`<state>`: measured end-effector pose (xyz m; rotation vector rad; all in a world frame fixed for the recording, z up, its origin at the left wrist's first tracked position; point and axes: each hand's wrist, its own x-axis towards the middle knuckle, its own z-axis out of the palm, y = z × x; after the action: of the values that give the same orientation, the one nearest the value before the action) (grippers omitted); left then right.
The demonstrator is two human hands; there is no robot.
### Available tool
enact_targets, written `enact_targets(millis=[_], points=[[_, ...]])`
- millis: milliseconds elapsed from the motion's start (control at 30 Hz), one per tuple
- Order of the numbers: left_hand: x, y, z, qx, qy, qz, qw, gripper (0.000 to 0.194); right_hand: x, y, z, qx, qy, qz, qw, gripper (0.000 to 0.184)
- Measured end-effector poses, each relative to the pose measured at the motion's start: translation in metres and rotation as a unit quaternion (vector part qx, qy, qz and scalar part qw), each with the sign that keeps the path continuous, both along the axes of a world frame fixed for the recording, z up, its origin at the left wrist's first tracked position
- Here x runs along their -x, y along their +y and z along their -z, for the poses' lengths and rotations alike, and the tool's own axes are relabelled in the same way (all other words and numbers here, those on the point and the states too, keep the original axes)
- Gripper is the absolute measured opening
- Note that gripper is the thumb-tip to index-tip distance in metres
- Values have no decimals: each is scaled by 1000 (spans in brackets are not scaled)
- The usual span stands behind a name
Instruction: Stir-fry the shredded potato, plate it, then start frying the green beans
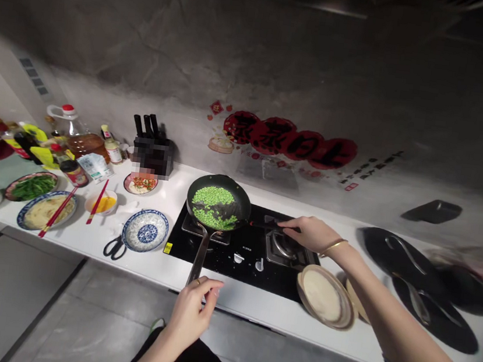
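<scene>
A dark frying pan (246,196) with bright green peas (213,196) sits on the left burner. My left hand (197,308) is closed at the end of the pan's metal handle, which runs under its curled fingers; the grip itself is partly hidden. My right hand (312,232), with a gold bangle at the wrist, is shut on the dark handle of a spatula (262,225). The spatula's blade reaches into the peas and blends with the pan's dark bottom. Left of the hob lies a blue-and-white plate (147,230), beside black-handled scissors (115,247).
The black hob (214,257) has a second burner (284,246) under my right hand. Right of it stand a pale bowl (324,297) and dark lids (436,313). Leftward are a noodle bowl (39,214), an egg bowl (107,202), greens (33,186), bottles and a knife block (154,155).
</scene>
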<state>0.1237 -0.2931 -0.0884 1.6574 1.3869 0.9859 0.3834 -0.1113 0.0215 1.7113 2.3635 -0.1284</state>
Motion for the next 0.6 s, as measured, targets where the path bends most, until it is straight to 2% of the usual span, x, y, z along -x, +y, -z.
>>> enact_targets(millis=[67,200,367,467,600], points=[[0,0,1,-1,-2,1,1000,30,8,-4,7,11,-11,-13,1000,32],[3,-1,1,-12,4,-12,1000,28,42,-5,34,-1,-15,-4,1000,37],[9,-4,4,-15,-6,-32,999,26,87,20,61,-38,-9,19,999,42],[12,-6,5,-11,-6,-40,999,27,110,33,65,-33,5,-5,999,41],[16,-8,6,-6,0,-46,999,27,121,28,55,-19,0,-50,999,38]])
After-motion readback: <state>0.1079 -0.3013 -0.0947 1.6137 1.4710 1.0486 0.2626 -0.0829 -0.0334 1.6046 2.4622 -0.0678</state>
